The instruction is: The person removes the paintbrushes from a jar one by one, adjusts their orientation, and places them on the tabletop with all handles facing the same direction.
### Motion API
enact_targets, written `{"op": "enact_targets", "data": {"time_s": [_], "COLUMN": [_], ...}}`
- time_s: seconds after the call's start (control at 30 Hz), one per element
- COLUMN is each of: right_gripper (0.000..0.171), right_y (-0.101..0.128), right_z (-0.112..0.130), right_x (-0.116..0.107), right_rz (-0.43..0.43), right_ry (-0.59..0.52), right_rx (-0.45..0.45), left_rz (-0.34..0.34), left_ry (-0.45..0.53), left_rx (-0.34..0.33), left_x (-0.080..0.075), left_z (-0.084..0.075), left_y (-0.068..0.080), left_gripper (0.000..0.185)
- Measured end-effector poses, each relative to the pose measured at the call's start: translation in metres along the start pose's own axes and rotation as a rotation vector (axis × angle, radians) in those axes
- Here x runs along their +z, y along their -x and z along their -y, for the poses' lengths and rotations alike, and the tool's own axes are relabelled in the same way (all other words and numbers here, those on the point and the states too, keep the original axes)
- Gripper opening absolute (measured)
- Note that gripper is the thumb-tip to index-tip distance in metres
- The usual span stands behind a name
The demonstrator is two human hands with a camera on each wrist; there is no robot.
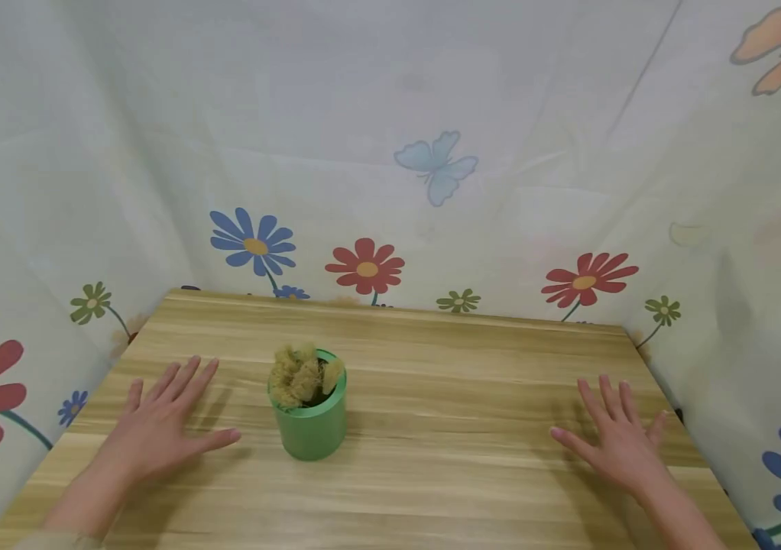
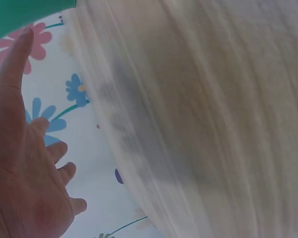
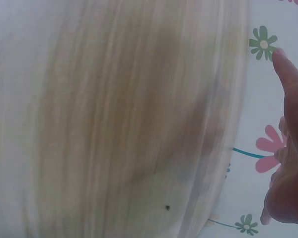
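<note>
A green pot holding a fuzzy yellowish cactus-like plant stands upright on the wooden table, left of the middle. To its left my left hand hovers over the tabletop, fingers spread and thumb pointing toward the pot without touching it. In the left wrist view that hand holds nothing, and part of the green pot shows at the top corner. My right hand is at the table's right side, fingers spread, holding nothing. The right wrist view shows this hand above the surface, partly cut off by the frame.
The wood-grain table narrows toward its far edge. A pale curtain printed with flowers and butterflies surrounds its back and both sides. A small dark speck lies on the tabletop in the right wrist view.
</note>
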State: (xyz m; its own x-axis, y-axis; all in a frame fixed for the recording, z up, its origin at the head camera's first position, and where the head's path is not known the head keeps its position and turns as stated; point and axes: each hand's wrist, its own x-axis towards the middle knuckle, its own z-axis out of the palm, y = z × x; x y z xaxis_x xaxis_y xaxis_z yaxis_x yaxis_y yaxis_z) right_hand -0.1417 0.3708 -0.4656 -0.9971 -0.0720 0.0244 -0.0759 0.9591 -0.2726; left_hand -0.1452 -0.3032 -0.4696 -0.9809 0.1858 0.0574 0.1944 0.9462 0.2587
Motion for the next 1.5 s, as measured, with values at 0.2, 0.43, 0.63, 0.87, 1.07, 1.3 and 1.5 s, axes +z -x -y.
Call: {"op": "enact_targets", "data": {"time_s": [0.2, 0.43, 0.63, 0.87, 1.07, 1.3, 1.5], "right_gripper": [0.108, 0.105, 0.105, 0.105, 0.104, 0.103, 0.103], "right_y": [-0.006, -0.013, -0.017, -0.025, -0.032, -0.039, -0.044], "right_z": [0.007, 0.019, 0.033, 0.053, 0.072, 0.096, 0.114], "right_x": [-0.002, -0.005, -0.009, -0.012, -0.013, -0.015, -0.015], "right_rz": [0.001, -0.001, -0.003, -0.012, -0.029, -0.018, -0.017], "right_ry": [0.000, -0.008, -0.034, -0.027, -0.060, -0.093, -0.127], "right_rx": [-0.012, -0.044, -0.076, -0.114, -0.181, -0.244, -0.294], "left_rz": [0.001, -0.008, -0.003, -0.019, 0.011, 0.015, -0.012], "left_ry": [0.081, 0.187, 0.337, 0.348, 0.447, 0.532, 0.640], "left_rx": [0.049, 0.138, 0.190, 0.228, 0.199, 0.149, 0.174], "left_x": [-0.006, -0.007, -0.005, -0.003, 0.000, 0.003, 0.015], "left_z": [-0.010, -0.020, -0.026, -0.040, -0.052, -0.063, -0.070], "left_y": [-0.008, -0.015, -0.021, -0.023, -0.026, -0.024, -0.025], "left_gripper": [0.123, 0.124, 0.125, 0.128, 0.128, 0.128, 0.125]}}
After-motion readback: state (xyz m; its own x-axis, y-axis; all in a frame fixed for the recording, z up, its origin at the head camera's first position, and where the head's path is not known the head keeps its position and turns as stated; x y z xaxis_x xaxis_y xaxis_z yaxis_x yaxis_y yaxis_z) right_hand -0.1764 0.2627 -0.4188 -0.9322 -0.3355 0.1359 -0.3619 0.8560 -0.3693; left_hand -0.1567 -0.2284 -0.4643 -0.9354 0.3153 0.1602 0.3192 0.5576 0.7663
